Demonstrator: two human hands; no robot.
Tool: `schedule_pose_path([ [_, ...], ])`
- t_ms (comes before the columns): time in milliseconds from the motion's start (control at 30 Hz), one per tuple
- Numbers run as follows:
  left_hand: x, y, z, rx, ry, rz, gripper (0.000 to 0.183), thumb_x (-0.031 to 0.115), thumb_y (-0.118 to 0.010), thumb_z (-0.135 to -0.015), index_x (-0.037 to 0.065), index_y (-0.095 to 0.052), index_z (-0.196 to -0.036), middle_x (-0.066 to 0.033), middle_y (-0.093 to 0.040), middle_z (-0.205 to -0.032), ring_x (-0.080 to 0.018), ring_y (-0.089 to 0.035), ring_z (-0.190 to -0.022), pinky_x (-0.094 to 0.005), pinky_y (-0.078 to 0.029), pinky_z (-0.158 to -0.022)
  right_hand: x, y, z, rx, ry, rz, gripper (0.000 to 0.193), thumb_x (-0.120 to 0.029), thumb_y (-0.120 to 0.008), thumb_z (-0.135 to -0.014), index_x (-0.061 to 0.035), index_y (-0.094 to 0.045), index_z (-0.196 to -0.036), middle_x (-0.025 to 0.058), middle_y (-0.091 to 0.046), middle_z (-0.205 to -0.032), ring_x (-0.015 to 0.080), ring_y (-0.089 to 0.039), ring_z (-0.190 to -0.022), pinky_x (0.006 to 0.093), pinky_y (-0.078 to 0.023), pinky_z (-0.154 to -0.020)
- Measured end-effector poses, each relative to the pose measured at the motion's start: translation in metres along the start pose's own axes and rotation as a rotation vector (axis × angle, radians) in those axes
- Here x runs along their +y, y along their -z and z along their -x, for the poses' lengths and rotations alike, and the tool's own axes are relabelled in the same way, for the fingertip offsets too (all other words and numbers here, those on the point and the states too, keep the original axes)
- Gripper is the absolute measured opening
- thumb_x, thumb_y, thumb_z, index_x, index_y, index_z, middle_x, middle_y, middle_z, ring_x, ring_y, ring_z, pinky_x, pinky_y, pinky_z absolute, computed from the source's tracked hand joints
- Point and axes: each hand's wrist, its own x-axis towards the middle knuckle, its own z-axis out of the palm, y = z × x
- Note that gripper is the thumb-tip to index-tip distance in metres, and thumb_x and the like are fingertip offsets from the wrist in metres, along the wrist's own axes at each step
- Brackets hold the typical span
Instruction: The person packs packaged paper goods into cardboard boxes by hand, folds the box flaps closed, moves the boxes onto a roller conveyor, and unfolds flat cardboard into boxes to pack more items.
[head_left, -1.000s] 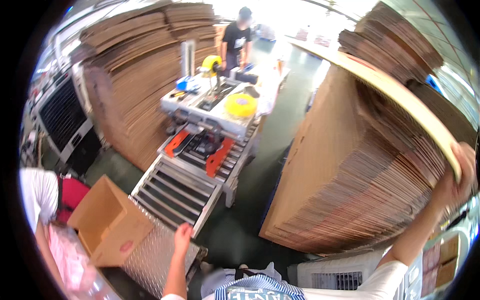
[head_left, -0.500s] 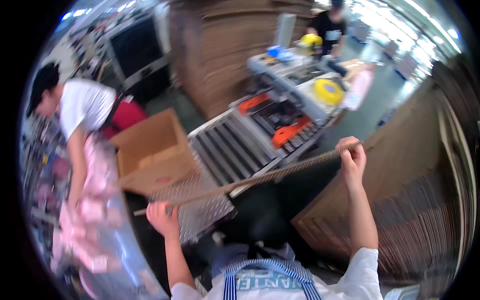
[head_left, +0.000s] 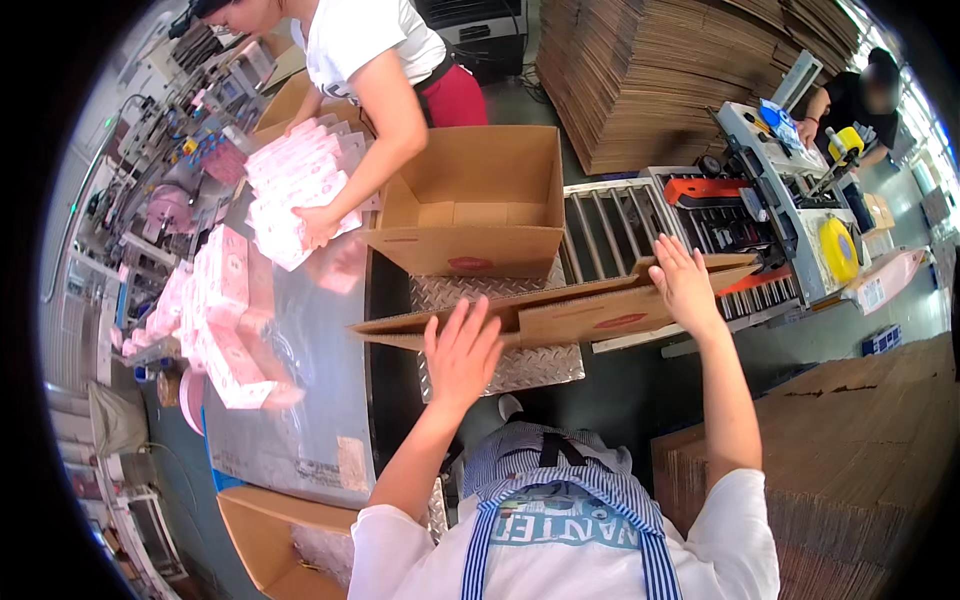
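A cardboard carton (head_left: pixel 580 318), only partly unfolded and still narrow, stands across in front of me above a diamond-patterned metal plate (head_left: pixel 545 369). My left hand (head_left: pixel 463 352) lies against its near side toward the left, fingers spread. Near the right end, my right hand (head_left: pixel 687 284) rests on its upper edge with fingers stretched out. Neither hand grips the cardboard. Just beyond it sits an open, formed cardboard box (head_left: pixel 470 247) with its top facing up; no contents show in it.
At left, a co-worker (head_left: pixel 375 70) handles pink-and-white packs (head_left: pixel 300 190) over a metal table (head_left: pixel 300 430). A roller conveyor (head_left: pixel 610 232) leads right to a taping machine (head_left: pixel 770 190), with another person (head_left: pixel 865 105) behind. Flat cardboard stacks (head_left: pixel 840 440) stand at right and back.
Both hands have gone from gripping the thin, flat cardboard's ends to lying open against it. The cardboard has spread apart somewhat. My view has turned left.
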Motion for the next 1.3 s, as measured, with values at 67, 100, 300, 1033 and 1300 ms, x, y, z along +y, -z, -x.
schedule_pose_path([
  [67, -0.003, 0.004, 0.004, 0.043, -0.061, 0.118, 0.017, 0.032, -0.066, -0.073, 0.017, -0.061, -0.081, 0.0019, -0.061, -0.103, -0.0177, -0.053, -0.099, -0.0402, -0.029, -0.092, 0.011, -0.001, -0.014, -0.087, 0.045, -0.083, 0.041, -0.016, -0.051, -0.088, -0.0012, -0.046, -0.126, 0.0122, -0.044, -0.134, 0.0262, -0.037, -0.128, 0.0464, -0.027, -0.105],
  [100, -0.003, 0.006, 0.005, 0.038, -0.062, 0.123, 0.017, 0.032, -0.066, -0.073, 0.017, -0.061, -0.081, 0.0019, -0.061, -0.103, -0.0177, -0.053, -0.099, -0.0402, -0.029, -0.092, 0.017, 0.004, -0.019, -0.127, 0.085, -0.080, 0.042, -0.014, -0.054, -0.085, -0.0016, -0.048, -0.124, 0.0130, -0.045, -0.134, 0.0265, -0.038, -0.128, 0.0446, -0.029, -0.104],
  [300, -0.002, 0.006, -0.005, 0.056, -0.230, 0.336, 0.039, 0.038, -0.065, -0.068, 0.017, -0.038, -0.050, 0.0030, -0.036, -0.054, -0.0153, -0.040, -0.056, -0.0342, -0.029, -0.068, 0.068, 0.033, 0.007, -0.213, -0.418, 0.323, 0.035, -0.040, -0.066, -0.075, -0.0045, -0.065, -0.077, 0.0121, -0.065, -0.073, 0.0317, -0.063, -0.070, 0.0409, -0.049, -0.065],
  [1033, -0.005, -0.072, -0.033, -0.860, -0.035, 0.483, 0.040, 0.035, -0.053, -0.087, 0.007, -0.057, -0.115, -0.0137, -0.053, -0.124, -0.0300, -0.050, -0.115, -0.0355, -0.040, -0.096, -0.044, -0.032, -0.023, -0.598, 0.457, -0.154, 0.027, -0.032, -0.066, -0.074, -0.0086, -0.063, -0.088, 0.0124, -0.063, -0.081, 0.0293, -0.061, -0.080, 0.0400, -0.047, -0.072],
  [1300, 0.025, -0.073, -0.008, -0.147, -0.276, 0.099, 0.035, 0.026, -0.057, -0.082, 0.012, -0.058, -0.114, -0.0090, -0.046, -0.132, -0.0248, -0.042, -0.123, -0.0575, -0.018, -0.104, -0.059, -0.038, -0.004, 0.153, 0.264, -0.105, 0.047, -0.026, -0.071, -0.068, -0.0058, -0.054, -0.107, 0.0087, -0.056, -0.102, 0.0270, -0.050, -0.095, 0.0395, -0.038, -0.085],
])
